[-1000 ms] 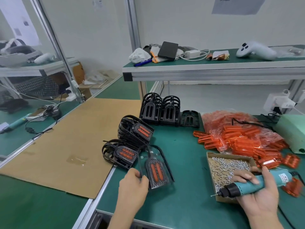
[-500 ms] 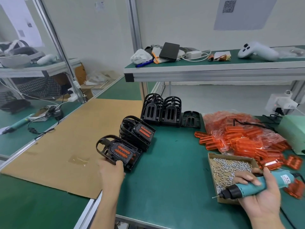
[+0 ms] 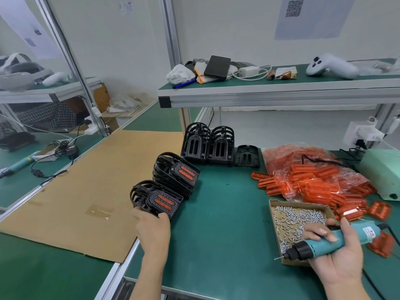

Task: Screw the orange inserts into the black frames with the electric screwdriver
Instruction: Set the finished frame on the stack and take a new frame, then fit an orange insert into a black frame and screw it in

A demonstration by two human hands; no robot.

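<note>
A shallow cardboard box on the green mat holds a loose heap of small silver screws. Over its near corner the right hand curls round the teal screwdriver, tip pointing left. Behind the box, a clear bag spills orange inserts. Well left of the box, the left hand grips the near edge of a stack of fitted black frames; empty frames stand farther back.

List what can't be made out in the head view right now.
- Left hand fingertips: hidden behind the near stack of finished frames; grip unclear.
- Screw heads on that stack: too small.
- Electric screwdriver bit: tiny; loaded screw uncertain.
- Its label: blurred.
- Right hand wrist: cut off by the bottom edge.
</note>
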